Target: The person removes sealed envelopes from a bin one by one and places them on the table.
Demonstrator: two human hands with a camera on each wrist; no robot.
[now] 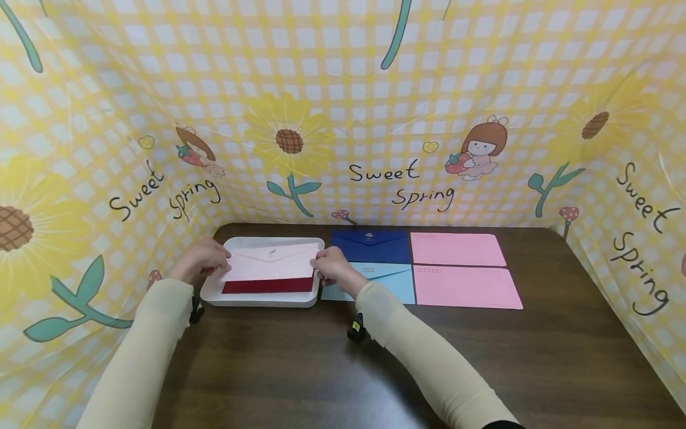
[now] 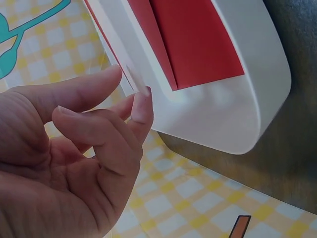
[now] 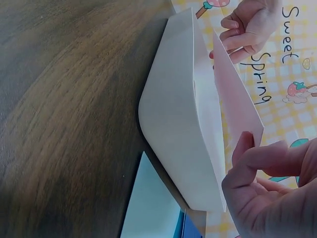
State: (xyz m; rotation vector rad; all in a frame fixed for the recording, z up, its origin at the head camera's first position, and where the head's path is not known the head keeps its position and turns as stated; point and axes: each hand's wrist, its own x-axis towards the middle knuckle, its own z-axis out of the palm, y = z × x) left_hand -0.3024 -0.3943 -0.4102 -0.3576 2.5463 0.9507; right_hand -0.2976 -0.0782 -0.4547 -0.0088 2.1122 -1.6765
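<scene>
A pale pink envelope (image 1: 273, 261), flap side up, is held above a white tray (image 1: 257, 301) by both hands. My left hand (image 1: 202, 260) pinches its left end between thumb and fingers, seen close in the left wrist view. At the right end my right hand (image 1: 333, 267) pinches the other edge; the right wrist view shows the envelope (image 3: 237, 94) tilted and raised over the tray rim. Inside the tray lies a red envelope (image 2: 198, 44), partly covered by the pale one in the head view.
Right of the tray, a dark blue envelope (image 1: 370, 250) lies behind a light blue one (image 1: 393, 286), which my right hand partly covers. Farther right are two pink envelopes, one behind (image 1: 458, 249) and one in front (image 1: 466, 288). A checked cloth (image 1: 343, 89) surrounds the brown table (image 1: 300, 369).
</scene>
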